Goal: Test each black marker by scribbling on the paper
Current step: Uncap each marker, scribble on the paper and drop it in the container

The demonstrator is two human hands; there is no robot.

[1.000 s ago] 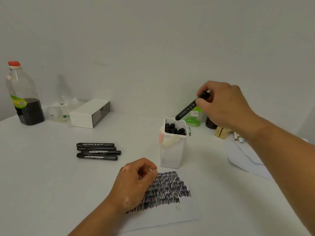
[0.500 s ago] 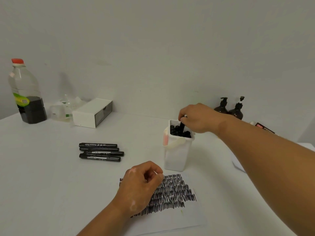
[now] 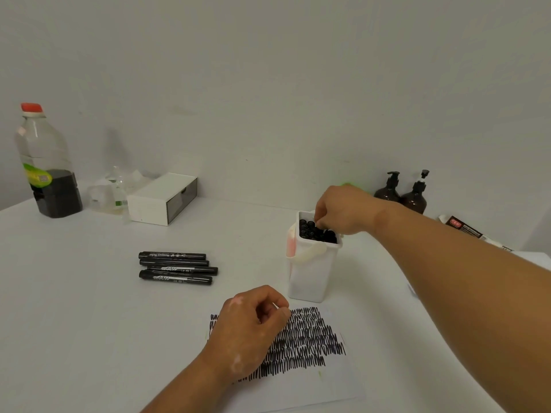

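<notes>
The right hand point(image 3: 343, 210) is curling over the container's point(image 3: 311, 278) black markers point(image 3: 313, 229), its grip impossible to tell; the left hand point(image 3: 250, 332) is resting loose and empty on the paper point(image 3: 313, 391). Scribbles are crowding it, yet many markers are likely waiting.

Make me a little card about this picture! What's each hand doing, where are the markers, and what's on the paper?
left hand: rests loosely curled on the paper
right hand: reaches down into the white tub, onto the standing markers; grip on one unclear
loose markers: four, side by side on the table
scribbles: black rows across the paper
</notes>
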